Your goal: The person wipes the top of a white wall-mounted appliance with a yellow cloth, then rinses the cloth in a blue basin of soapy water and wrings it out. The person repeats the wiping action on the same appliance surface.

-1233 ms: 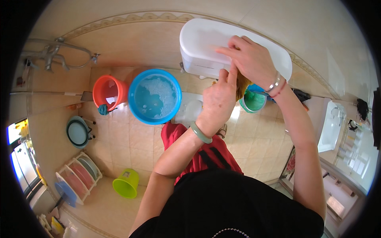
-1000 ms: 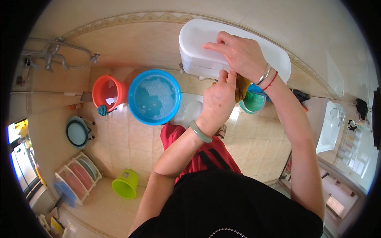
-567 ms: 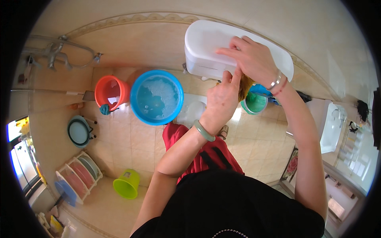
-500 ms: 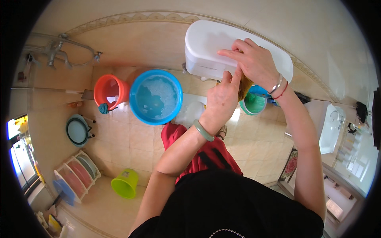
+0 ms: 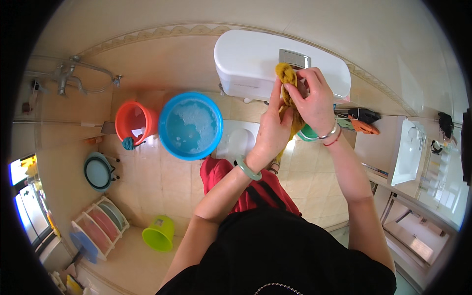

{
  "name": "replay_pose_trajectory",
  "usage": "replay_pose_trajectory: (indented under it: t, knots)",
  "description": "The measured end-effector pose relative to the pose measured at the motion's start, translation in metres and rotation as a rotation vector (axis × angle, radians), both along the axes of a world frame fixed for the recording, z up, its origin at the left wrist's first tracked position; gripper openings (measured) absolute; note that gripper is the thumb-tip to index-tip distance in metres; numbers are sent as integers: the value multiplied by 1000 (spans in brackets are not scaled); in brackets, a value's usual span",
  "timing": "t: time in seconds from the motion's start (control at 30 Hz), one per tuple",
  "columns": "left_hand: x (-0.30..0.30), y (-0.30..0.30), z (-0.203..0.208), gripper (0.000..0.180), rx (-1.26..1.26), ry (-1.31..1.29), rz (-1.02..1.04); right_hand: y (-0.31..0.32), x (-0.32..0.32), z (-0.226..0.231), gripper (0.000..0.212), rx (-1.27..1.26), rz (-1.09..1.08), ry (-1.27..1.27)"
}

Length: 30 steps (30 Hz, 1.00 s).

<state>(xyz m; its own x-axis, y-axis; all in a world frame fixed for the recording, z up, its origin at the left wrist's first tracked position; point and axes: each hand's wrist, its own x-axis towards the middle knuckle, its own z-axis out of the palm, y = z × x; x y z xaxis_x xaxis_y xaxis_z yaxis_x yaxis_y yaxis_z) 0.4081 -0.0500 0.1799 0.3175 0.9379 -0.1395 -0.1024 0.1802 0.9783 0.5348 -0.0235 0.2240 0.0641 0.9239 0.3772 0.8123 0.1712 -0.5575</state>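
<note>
A mustard-yellow cloth is bunched between my two hands, in front of the white toilet tank. One rumpled end sticks up past my fingers, and the rest hangs below them. My left hand, with a green bangle at the wrist, is closed on the cloth from the left. From the right my right hand pinches it between thumb and fingers; a silver bangle and a red cord circle that wrist. Just behind the cloth's upper end lies the silver flush plate on the tank lid.
A blue basin of sudsy water stands left of the toilet, beside an orange bucket with a teal cloth on its rim. A lime-green bucket and a white rack are nearer on the left. A white washbasin is at right.
My hands have shifted and turned the cloth, so its bunched end now shows above the fingers. My right hand no longer covers the flush plate. The whole view has shifted slightly.
</note>
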Motion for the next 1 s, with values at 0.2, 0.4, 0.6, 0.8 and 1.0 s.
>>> replay_pose_trajectory:
  t: [0.2,0.4,0.6,0.8,1.0]
  knots:
    - [-5,11,14,81,29,-246,95,41,-25,10,15,164,196,-280]
    - [-22,1,13,76,7,-197,25,35,-23,-4,22,82,286,-442]
    - [-23,14,2,72,-47,-254,48,55,-42,2,29,33,357,-509]
    - [-8,5,-1,75,-88,-345,23,39,-30,7,32,50,315,-575]
    - [-17,13,10,83,-19,-169,-38,41,-31,8,30,2,321,-570]
